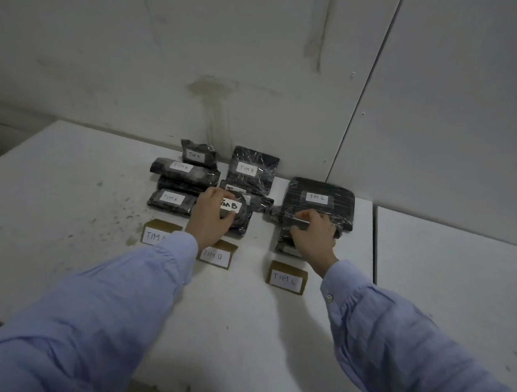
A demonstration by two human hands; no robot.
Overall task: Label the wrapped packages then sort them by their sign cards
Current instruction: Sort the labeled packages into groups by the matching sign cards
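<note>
Cardboard sign cards [286, 279] half hidden by sleeve [167, 250], left fingers [210, 194] gripping TIM B package [243, 219], right fingers [308, 214] gripping dark package [284, 219]

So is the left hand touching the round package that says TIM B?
Touching. The head view shows the left hand on the TIM B package, fingers curled over its top and thumb against its near side, no gap.
</note>
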